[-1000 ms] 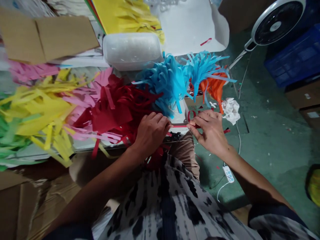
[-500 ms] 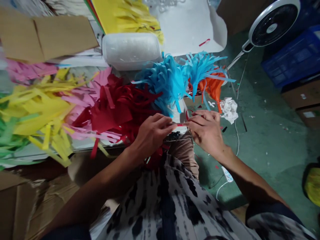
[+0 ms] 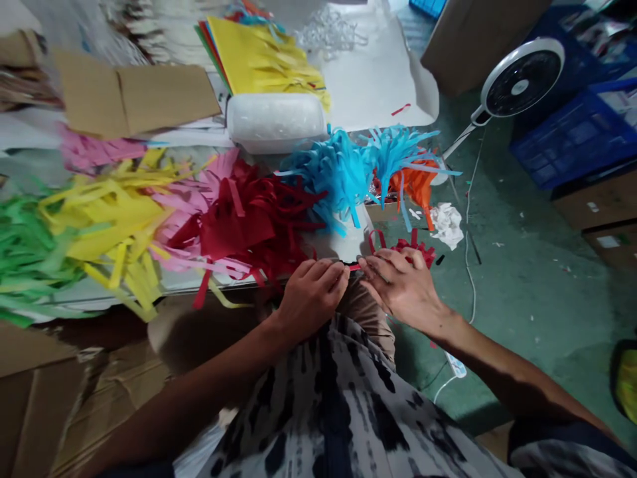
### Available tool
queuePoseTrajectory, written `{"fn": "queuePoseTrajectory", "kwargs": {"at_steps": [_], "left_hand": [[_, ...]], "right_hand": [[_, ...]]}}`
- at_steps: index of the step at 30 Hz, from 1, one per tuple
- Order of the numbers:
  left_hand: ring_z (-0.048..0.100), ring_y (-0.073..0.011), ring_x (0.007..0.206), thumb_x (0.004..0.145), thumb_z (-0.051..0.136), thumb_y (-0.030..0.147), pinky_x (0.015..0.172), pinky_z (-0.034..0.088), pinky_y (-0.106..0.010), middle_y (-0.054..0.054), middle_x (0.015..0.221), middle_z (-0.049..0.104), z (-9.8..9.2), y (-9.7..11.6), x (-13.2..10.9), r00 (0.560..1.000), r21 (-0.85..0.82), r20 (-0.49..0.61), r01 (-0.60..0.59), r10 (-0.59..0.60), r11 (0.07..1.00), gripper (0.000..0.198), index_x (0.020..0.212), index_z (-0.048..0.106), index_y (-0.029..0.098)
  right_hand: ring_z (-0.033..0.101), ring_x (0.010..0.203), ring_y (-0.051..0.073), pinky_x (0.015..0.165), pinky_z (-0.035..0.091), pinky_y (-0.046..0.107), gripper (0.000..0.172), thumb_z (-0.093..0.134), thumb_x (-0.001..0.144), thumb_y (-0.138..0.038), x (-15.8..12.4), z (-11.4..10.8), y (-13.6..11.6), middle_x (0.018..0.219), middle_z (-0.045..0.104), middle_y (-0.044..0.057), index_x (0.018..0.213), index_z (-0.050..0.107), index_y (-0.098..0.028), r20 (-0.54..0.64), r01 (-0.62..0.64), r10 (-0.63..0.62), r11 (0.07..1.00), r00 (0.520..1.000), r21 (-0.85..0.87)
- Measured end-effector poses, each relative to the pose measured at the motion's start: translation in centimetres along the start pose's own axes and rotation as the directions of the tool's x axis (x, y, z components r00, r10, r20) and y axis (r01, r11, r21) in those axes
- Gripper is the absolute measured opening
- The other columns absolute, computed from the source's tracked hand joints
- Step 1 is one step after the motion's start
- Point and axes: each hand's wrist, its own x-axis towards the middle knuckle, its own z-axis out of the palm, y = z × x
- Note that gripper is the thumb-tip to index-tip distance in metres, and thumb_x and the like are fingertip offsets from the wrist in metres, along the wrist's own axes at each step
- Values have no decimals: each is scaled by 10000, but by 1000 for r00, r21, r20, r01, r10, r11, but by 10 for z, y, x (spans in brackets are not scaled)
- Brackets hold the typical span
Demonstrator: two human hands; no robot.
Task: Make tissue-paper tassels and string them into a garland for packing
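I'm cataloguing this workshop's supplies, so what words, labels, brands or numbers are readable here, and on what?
No text is legible. The white labels on the brown cartons are too small to read, and the fan and power strip show no readable marking.

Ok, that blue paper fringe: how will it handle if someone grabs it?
Likely floppy and light: the blue paper fringe is thin strips drooping under their own weight. Probably snags too: strips look tangled and overlap the orange fringe, so it may drag that along.
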Motion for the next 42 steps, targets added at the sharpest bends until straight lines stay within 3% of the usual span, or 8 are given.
{"fn": "queuePoseTrajectory", "kwargs": {"at_steps": [9,12,15,21,26,32,38,42], "left_hand": [[730,-207,871,980,649,174,788,508,-354,-61,972,815,-10,19,1,958,-356,-95,223,-272,907,98,1013,741,180],[725,-174,768,954,717,343,715,530,-296,-39,865,791,-29,19,16,810,-796,219,471,-544,380,160,928,722,185],[735,-157,758,822,857,424,691,558,-251,-34,863,783,-45,13,26,713,-832,555,471,-430,-294,307,911,700,175],[698,-97,682,641,995,301,649,540,-181,-5,775,744,-56,7,26,703,-674,649,355,-289,-648,373,847,722,153],[643,-92,636,637,989,347,631,527,-206,-25,744,727,-61,1,25,723,-740,605,356,-333,-571,336,801,785,138],[657,-146,815,679,957,419,724,560,-252,-49,877,727,-71,-19,32,768,-967,253,211,-589,-141,318,755,783,164],[660,-132,721,726,931,430,715,548,-270,-52,857,768,-66,-31,31,738,-974,225,174,-637,-142,327,781,766,153],[691,-155,797,832,858,358,767,556,-284,-63,890,776,-81,-42,25,746,-978,6,144,-666,152,200,790,783,177]], "right_hand": [[650,1070,205,900,340,409,191,675,1002,-153,-6,-6,-17,1035,816,-9,1136,755,-263,-228,-7,1,1000,974,-24],[670,1061,198,905,361,412,218,731,974,-180,1,-25,-6,1040,824,-19,1171,747,-272,-350,-1,-22,998,937,-64],[686,1012,184,903,375,406,251,751,962,-198,11,-46,-2,1008,825,-36,1191,744,-299,-434,7,-53,994,899,-107],[712,952,182,900,399,408,294,780,941,-218,29,-70,-8,963,827,-52,1219,733,-304,-462,5,-54,994,885,-105],[733,930,209,859,482,408,131,740,964,-248,49,-72,-14,921,824,-28,1059,782,-329,-381,-47,151,962,912,268],[687,736,182,708,544,365,120,748,946,-300,83,-58,-22,796,766,-8,831,771,-274,-130,-173,482,534,866,828],[703,917,196,866,550,400,111,702,975,-250,106,-60,-22,937,794,8,926,796,-285,-105,-101,356,515,929,851],[689,850,175,845,539,389,81,730,965,-278,122,-68,-21,869,771,-13,907,786,-285,-86,-89,288,544,954,835]]}}
